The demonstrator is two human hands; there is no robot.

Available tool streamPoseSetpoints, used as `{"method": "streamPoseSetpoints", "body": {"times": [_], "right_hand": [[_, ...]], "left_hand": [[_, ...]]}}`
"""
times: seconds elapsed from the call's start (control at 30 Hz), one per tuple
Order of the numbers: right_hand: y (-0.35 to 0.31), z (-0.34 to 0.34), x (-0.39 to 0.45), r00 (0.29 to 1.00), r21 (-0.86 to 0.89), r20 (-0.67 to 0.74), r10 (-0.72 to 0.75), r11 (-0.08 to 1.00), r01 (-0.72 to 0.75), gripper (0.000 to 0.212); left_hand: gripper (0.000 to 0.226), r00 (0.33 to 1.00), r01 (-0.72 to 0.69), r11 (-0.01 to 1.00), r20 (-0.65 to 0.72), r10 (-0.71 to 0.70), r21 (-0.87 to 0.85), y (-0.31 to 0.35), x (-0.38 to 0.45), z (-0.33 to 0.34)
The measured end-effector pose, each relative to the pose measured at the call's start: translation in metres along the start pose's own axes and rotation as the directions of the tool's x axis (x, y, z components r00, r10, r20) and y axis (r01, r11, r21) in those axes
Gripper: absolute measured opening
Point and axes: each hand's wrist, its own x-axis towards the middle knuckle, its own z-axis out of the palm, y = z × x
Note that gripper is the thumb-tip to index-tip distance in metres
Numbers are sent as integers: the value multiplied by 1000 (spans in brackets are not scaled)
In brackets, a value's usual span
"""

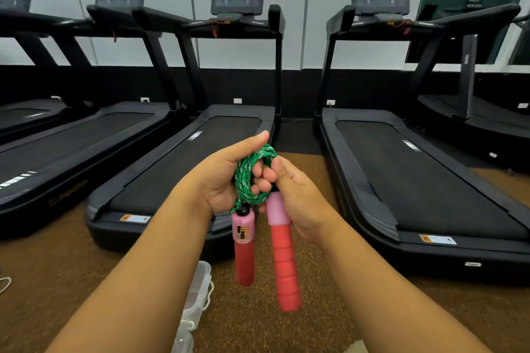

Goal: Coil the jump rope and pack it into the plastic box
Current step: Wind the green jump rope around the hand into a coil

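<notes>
Rope coiled in hand, packing not yet begun.

Head view: at frame centre the left hand point(222, 180) has its fingers point(262, 178) curled shut through a tight bundle of the green braided jump rope point(249, 173), so the coiling looks about finished. The right hand point(298, 198) has its fingers wrapped around the top of one pink-and-red handle point(282, 249); the other handle point(243, 243) dangles from the coil. Low in the frame, on the brown floor point(329, 309), the clear plastic box point(198, 289) sits partly hidden by the left forearm; I cannot tell what it holds. Placing the rope inside remains.
</notes>
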Motion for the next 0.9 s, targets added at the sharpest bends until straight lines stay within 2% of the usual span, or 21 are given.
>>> {"method": "streamPoseSetpoints", "body": {"times": [0.1, 0.23, 0.33, 0.43, 0.5, 0.6, 0.7, 0.8, 0.9], "right_hand": [[3, -1, -1, 999, 22, 45, 12, 1000, -13, 30], [2, -5, -3, 990, -34, 121, 67, 997, -63, 27], [-1, -9, -4, 981, 11, 178, 72, 997, -75, 23], [-3, -9, -6, 976, 23, 202, 83, 996, -89, 18], [-3, -9, -7, 975, 12, 199, 95, 995, -100, 17], [1, -10, -6, 985, -55, 117, 127, 991, -121, 20], [7, -11, -5, 988, -81, 46, 145, 987, -141, 22], [11, -11, -5, 990, -49, 31, 137, 990, -135, 20], [11, -10, -8, 995, -56, 68, 78, 996, -74, 17]], "left_hand": [[63, 999, -6, 1000, 43, 5, 27, -2, 1, -5], [84, 993, -19, 999, 121, 15, 30, -5, 2, -13], [75, 974, 29, 1000, 225, -31, 12, -5, -2, -20], [66, 913, 99, 995, 401, -80, -27, -5, -4, -32], [65, 889, 102, 994, 451, -80, -26, -5, -6, -34], [68, 908, 82, 996, 410, -86, 27, -5, -5, -30], [66, 954, 34, 994, 292, -62, 102, -5, -5, -23], [60, 980, 14, 992, 193, -39, 129, -4, -4, -13], [66, 994, 22, 978, 96, -43, 207, -4, -2, -8]]}}
